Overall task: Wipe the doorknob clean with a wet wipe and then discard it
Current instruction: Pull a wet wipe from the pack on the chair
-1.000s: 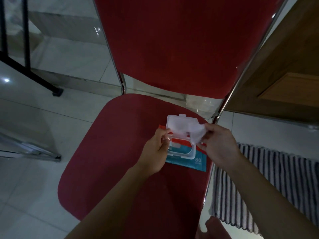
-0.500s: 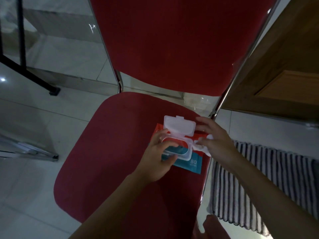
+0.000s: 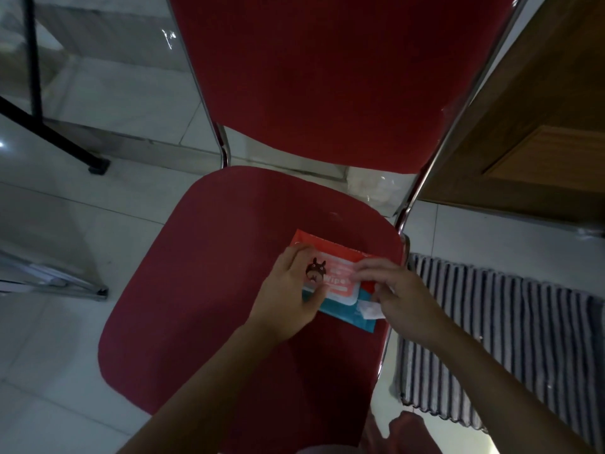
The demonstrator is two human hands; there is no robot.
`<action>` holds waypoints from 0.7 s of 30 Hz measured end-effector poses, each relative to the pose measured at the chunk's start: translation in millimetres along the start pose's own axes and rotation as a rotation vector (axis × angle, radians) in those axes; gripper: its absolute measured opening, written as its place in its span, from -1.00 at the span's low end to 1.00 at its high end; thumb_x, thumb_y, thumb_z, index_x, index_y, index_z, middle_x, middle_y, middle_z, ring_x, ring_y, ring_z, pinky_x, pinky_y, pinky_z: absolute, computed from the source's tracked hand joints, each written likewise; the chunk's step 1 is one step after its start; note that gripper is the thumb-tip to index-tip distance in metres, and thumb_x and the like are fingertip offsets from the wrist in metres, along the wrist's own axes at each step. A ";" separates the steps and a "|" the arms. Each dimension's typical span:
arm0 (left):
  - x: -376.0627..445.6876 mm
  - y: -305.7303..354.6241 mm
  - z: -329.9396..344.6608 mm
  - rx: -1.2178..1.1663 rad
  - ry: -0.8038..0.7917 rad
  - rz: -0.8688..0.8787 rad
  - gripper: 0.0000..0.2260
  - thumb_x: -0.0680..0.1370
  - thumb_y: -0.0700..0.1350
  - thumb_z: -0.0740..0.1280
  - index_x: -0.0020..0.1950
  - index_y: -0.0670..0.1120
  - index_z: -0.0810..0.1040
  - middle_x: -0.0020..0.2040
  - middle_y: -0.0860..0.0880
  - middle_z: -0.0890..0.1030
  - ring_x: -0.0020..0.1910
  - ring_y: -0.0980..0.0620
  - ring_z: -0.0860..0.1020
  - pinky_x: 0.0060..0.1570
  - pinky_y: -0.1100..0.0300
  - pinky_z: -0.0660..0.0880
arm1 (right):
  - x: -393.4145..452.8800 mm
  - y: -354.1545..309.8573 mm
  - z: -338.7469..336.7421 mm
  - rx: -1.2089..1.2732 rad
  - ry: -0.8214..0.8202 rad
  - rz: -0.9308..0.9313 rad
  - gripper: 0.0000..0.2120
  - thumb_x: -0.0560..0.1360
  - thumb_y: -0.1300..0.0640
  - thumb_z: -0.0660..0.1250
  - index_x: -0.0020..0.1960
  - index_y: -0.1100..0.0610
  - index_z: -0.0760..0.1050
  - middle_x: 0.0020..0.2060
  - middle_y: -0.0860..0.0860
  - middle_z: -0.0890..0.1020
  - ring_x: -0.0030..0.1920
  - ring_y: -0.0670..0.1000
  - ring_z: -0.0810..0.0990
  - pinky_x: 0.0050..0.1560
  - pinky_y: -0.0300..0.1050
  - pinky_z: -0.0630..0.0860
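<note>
On a red chair seat [image 3: 196,273] in dim light, seen from the head camera, a pack of wet wipes [image 3: 330,283] lies flat near the seat's right edge, its flip lid down. The left hand [image 3: 288,296] rests open-fingered on the pack's left side, pressing rather than gripping. The right hand [image 3: 402,299] lays its fingers on the lid while pinching a white wet wipe [image 3: 370,310], most of it hidden under the palm. A striped mat [image 3: 507,339] lies on the tiled floor to the right. Lettering on the pack is partly covered and hard to read.
</note>
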State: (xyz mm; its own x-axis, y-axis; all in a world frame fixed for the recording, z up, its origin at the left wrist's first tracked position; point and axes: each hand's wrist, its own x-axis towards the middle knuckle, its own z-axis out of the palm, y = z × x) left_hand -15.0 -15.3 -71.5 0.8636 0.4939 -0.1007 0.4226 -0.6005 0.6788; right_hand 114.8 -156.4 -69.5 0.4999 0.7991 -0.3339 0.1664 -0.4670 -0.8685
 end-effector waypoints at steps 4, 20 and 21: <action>3.5 0.0 1.6 0.223 -0.066 0.140 -0.62 0.47 -0.04 0.25 0.25 -0.13 0.43 0.29 -0.13 0.47 0.27 -0.09 0.43 0.18 0.09 0.43 | -0.8 -2.1 0.5 0.015 0.015 0.022 -0.54 0.40 0.55 0.07 0.04 0.17 0.59 0.12 -0.02 0.53 0.08 -0.27 0.44 -0.02 -0.61 0.31; 23.4 82.5 -27.4 -0.006 -0.280 -0.144 -0.74 0.53 -0.20 0.24 0.21 -0.20 0.45 0.14 -0.17 0.56 0.10 -0.07 0.54 0.01 0.19 0.47 | -41.0 -65.0 -30.9 0.053 0.202 0.102 -0.62 0.45 0.42 0.11 0.03 0.04 0.53 -0.04 -0.03 0.59 0.05 -0.07 0.53 -0.03 -0.41 0.38; 16.7 97.3 -36.2 -0.181 -0.310 -0.140 -0.79 0.54 -0.25 0.22 0.16 -0.22 0.49 0.05 -0.14 0.59 0.02 0.02 0.57 -0.08 0.30 0.44 | -46.8 -74.6 -37.3 0.055 0.219 0.099 -0.63 0.45 0.42 0.12 0.03 0.05 0.53 -0.07 -0.03 0.59 0.03 -0.05 0.53 -0.01 -0.34 0.43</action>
State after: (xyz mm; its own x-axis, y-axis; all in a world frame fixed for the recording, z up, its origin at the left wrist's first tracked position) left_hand 30.6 -42.7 19.2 0.8550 0.3327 -0.3978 0.5107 -0.4064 0.7577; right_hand 110.7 -173.1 24.5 0.6849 0.6467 -0.3358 0.0644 -0.5127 -0.8561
